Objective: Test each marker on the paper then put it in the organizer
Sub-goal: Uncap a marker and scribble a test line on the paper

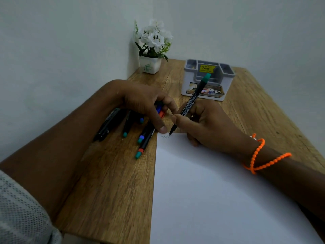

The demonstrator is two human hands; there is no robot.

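Note:
My right hand (205, 124) grips a black marker with a green end (192, 101), its tip touching the top left corner of the white paper (211, 191), where a small zigzag line (164, 137) is drawn. My left hand (146, 104) rests over a loose pile of several black markers (130, 125) with green, blue and orange ends, left of the paper; its thumb presses the paper's corner. Whether the cap is in that hand is hidden. The grey organizer (208, 80) stands at the back of the table, behind my right hand.
A white pot with white artificial flowers (152, 48) stands at the table's back left corner against the wall. The wooden table (112, 182) is narrow, with walls close behind and to the left. An orange bead bracelet (260, 155) circles my right wrist.

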